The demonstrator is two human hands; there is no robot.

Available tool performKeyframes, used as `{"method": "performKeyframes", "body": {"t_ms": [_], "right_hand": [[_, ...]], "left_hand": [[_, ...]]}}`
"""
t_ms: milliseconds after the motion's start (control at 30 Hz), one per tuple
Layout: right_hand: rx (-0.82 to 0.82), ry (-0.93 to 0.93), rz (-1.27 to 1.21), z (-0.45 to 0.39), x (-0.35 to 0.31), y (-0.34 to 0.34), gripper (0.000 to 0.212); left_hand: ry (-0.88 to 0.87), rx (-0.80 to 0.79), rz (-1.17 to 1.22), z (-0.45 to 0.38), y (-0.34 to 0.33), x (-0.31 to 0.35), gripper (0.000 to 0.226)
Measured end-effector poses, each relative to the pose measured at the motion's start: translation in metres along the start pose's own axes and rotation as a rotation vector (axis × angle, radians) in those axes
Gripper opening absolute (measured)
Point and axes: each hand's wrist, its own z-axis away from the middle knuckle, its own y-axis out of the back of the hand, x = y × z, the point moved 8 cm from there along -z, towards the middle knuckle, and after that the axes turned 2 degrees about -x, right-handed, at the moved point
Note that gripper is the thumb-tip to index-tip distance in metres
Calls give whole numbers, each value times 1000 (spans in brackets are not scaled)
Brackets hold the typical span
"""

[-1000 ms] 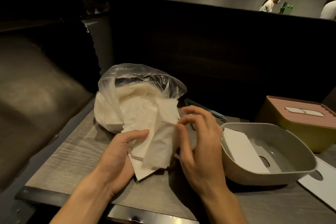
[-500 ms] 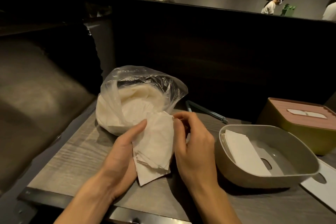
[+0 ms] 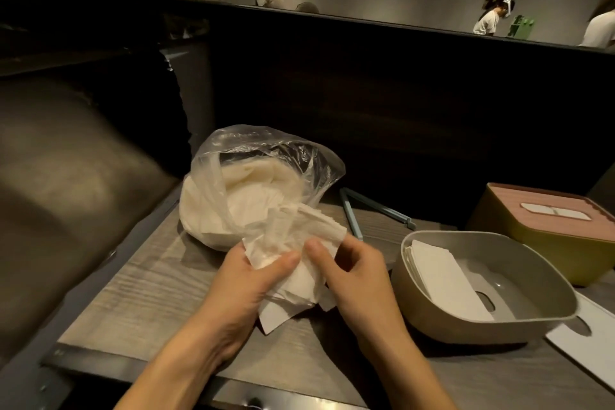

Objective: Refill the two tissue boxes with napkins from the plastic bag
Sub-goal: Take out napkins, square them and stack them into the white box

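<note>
Seen from the head camera, a grey wood-grain bench (image 3: pixel 139 296) with a metal front edge is set in a dim booth, backed by a dark wooden partition (image 3: pixel 399 116). A padded seat (image 3: pixel 66 183) is seen to the left. Beyond the partition, a pale wall with posters and a few people are visible.

A bunch of napkins (image 3: pixel 293 280) is gripped between the left hand (image 3: pixel 246 289) and the right hand (image 3: pixel 356 273), fingers curled round it, just in front of the plastic bag (image 3: pixel 253 190), which is filled with more napkins. To the right, an open grey tissue box (image 3: pixel 532 319) holds a small stack. Behind it stands a yellow tissue box (image 3: pixel 549 243) with a pink lid. A white lid (image 3: pixel 595 346) lies at the right edge. Blue tongs (image 3: pixel 352 220) lie near the bag.
</note>
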Motion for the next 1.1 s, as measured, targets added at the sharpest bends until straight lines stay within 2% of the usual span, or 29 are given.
{"method": "performKeyframes", "body": {"t_ms": [133, 267, 367, 467, 567, 600, 700, 833, 967, 1033, 1100], "right_hand": [[56, 113, -30, 2, -11, 6, 19], [167, 157, -243, 3, -13, 17, 21], [98, 143, -318, 2, -11, 11, 25], [-33, 82, -138, 0, -3, -9, 22], [-54, 132, 111, -3, -3, -20, 17], [-62, 144, 155, -3, -4, -21, 16], [-84, 142, 195, 0, -4, -20, 22], [-90, 59, 141, 8, 4, -4, 36], [-167, -17, 286, 16, 13, 6, 60], [-228, -28, 227, 18, 11, 3, 56], [-210, 7, 147, 17, 6, 5, 43]], "left_hand": [[26, -32, 47, 1, -5, 0, 32], [82, -22, 199, 0, -4, -3, 42], [100, -8, 194, -2, -3, -6, 48], [124, -13, 246, -3, -5, -6, 59], [151, -107, 334, 0, -11, -5, 78], [156, -126, 327, 2, -13, -4, 74], [174, -108, 187, 2, -11, -9, 43], [224, -145, 277, 4, -15, -8, 45], [209, -205, 445, 5, -18, -1, 51], [178, -228, 404, 7, -20, 0, 49], [136, -201, 280, 7, -19, 1, 45]]}}
